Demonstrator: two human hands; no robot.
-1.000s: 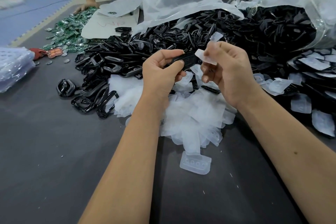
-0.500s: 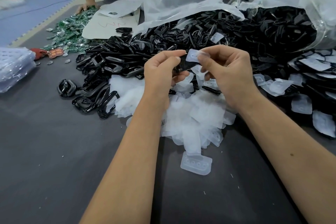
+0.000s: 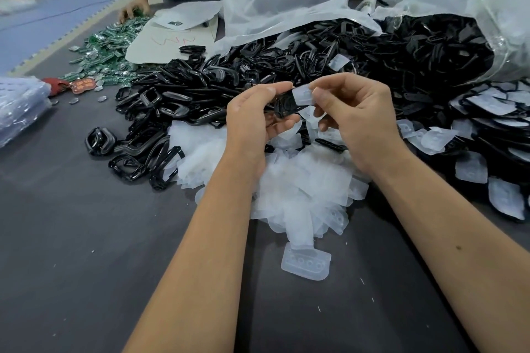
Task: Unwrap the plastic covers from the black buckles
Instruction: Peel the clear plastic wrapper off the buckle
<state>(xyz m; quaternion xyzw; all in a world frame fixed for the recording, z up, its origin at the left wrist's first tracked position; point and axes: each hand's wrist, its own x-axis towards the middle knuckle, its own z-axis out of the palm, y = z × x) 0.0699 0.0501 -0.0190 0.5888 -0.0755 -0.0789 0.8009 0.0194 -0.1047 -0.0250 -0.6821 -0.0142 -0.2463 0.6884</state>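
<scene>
Grey table (image 3: 71,252) is holding piles; left hand (image 3: 252,120) is pinching a glossy black buckle (image 3: 284,104), right hand (image 3: 358,114) is pinching its translucent cover (image 3: 304,94).

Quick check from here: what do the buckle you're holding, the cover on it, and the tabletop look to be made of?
Buckle in the left hand: looks like glossy black moulded plastic, going by its sheen; coated metal can't be excluded.
Cover pinched by the right hand: thin, translucent, milky soft plastic; the buckle shows dimly through it.
Tabletop: dark grey, matte, probably a fabric or felt-like mat; no glare.
</scene>
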